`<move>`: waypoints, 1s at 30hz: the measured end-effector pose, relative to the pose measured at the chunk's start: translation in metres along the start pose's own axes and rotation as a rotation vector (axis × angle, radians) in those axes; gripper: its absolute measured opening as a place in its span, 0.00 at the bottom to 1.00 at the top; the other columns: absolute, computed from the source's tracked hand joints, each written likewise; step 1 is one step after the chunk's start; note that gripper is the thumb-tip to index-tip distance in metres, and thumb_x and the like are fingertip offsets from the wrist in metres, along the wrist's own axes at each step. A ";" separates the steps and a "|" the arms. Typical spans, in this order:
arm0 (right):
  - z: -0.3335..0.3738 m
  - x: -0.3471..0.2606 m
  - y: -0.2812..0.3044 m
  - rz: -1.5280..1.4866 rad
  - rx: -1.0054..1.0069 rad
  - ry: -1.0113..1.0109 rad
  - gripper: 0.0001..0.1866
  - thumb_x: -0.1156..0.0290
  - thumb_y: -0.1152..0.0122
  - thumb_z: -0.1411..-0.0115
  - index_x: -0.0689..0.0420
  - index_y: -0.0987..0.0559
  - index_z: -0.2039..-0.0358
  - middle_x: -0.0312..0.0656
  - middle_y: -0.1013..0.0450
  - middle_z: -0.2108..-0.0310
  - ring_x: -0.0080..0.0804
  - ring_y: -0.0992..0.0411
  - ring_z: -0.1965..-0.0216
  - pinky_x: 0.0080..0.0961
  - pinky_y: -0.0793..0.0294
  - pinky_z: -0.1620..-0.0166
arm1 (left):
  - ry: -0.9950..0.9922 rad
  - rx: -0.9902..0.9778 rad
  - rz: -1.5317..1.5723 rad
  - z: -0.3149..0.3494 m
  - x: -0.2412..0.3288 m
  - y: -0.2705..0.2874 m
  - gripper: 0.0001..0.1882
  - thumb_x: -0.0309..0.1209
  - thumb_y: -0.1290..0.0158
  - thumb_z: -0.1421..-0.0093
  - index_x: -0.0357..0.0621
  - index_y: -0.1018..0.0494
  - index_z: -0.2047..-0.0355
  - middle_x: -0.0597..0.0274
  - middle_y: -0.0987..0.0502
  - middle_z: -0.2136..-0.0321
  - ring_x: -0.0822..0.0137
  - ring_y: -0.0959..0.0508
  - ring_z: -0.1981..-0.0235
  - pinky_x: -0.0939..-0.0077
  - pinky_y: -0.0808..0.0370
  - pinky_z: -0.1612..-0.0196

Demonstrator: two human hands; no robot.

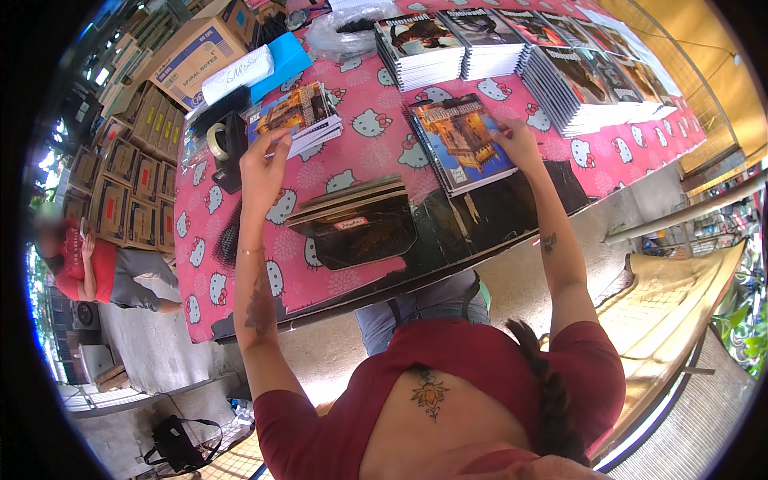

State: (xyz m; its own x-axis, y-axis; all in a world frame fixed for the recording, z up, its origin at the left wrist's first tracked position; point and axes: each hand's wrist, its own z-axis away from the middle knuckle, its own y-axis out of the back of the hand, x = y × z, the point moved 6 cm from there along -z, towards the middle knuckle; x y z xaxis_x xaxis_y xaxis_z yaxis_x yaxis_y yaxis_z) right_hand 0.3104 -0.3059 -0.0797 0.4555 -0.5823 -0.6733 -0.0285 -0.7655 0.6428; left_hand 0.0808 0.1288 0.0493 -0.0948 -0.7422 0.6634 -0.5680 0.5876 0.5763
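A small stack of spiral notebooks lies on the table before me, its top cover showing a lit building against blue sky. My right hand has its fingers closed on the right edge of this stack. Farther left is a second, slightly fanned pile of notebooks with the same sort of cover. At its near left corner my left hand pinches the top notebook between thumb and fingers; part of the grip is hidden. A dark box-like holder with a small red-and-white label stands between my forearms.
Tall stacks of dark-covered notebooks fill the far right of the pink patterned tablecloth. A tape dispenser and a black brush lie left. Cardboard boxes rise behind; another person is at far left.
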 end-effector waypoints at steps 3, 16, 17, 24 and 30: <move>0.001 -0.001 0.003 0.128 -0.023 -0.016 0.30 0.59 0.28 0.45 0.51 0.21 0.42 0.53 0.25 0.53 0.49 0.24 0.52 0.41 0.25 0.50 | 0.027 -0.047 -0.065 -0.013 -0.040 -0.013 0.14 0.31 0.41 0.35 0.37 0.21 0.52 0.50 0.18 0.60 0.61 0.17 0.62 0.69 0.21 0.59; 0.045 -0.089 -0.003 0.233 -0.568 0.488 0.40 0.61 0.22 0.55 0.37 0.24 0.37 0.38 0.35 0.31 0.44 0.41 0.30 0.50 0.46 0.31 | -0.346 -0.011 -0.571 -0.017 -0.098 -0.033 0.19 0.31 0.42 0.36 0.39 0.23 0.46 0.46 0.21 0.48 0.47 0.21 0.47 0.58 0.24 0.44; 0.045 -0.088 -0.003 0.224 -0.566 0.486 0.39 0.62 0.22 0.55 0.37 0.23 0.38 0.38 0.35 0.32 0.44 0.41 0.30 0.50 0.45 0.31 | -0.341 -0.013 -0.579 -0.017 -0.100 -0.035 0.18 0.30 0.43 0.35 0.39 0.23 0.46 0.46 0.21 0.48 0.48 0.21 0.47 0.58 0.24 0.44; 0.021 -0.097 -0.007 0.173 -0.493 0.440 0.36 0.48 0.30 0.45 0.46 0.25 0.38 0.47 0.35 0.34 0.49 0.37 0.34 0.49 0.39 0.34 | -0.393 0.019 -0.617 -0.015 -0.098 -0.035 0.15 0.29 0.46 0.34 0.39 0.23 0.48 0.47 0.19 0.50 0.49 0.20 0.49 0.58 0.23 0.46; -0.077 -0.099 -0.094 0.369 -0.299 0.399 0.38 0.33 0.49 0.37 0.56 0.22 0.45 0.53 0.27 0.44 0.52 0.29 0.42 0.50 0.32 0.41 | -0.296 -0.020 -0.626 -0.011 -0.090 -0.036 0.16 0.28 0.46 0.35 0.39 0.24 0.48 0.46 0.20 0.51 0.48 0.21 0.48 0.57 0.23 0.46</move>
State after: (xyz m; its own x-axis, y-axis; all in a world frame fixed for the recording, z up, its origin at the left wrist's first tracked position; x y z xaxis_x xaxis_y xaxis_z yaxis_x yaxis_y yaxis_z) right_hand 0.3367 -0.1552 -0.0450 0.7621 -0.6029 -0.2361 -0.0232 -0.3897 0.9206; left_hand 0.1193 0.1781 -0.0264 0.0255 -0.9986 0.0467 -0.5734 0.0236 0.8190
